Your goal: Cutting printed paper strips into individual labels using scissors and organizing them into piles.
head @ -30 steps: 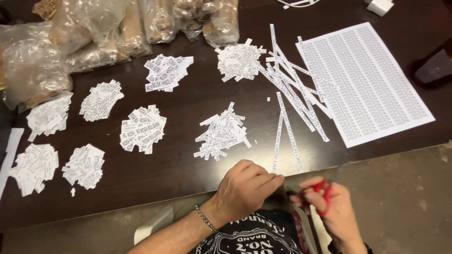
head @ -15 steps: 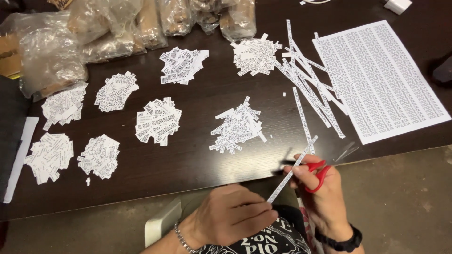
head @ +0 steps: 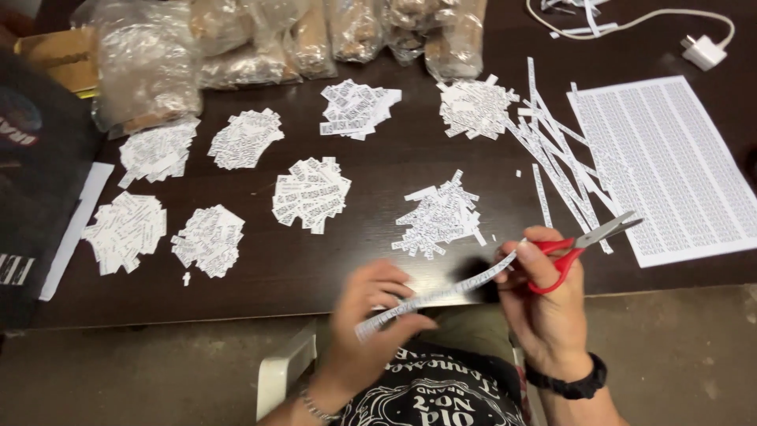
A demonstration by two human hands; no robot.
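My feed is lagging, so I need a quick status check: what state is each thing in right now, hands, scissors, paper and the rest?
Left hand: pinching the paper strip's lower end.
Right hand: fingers through the scissors' red handles.
Scissors: blades look nearly shut, pointing right.
Paper strip: uncut, held slanted over the table edge.
Printed sheet: flat, whole.
Long strips: loose, crisscrossed.
Cut slips: heaped in separate piles.
Charger: lying with its cable attached.
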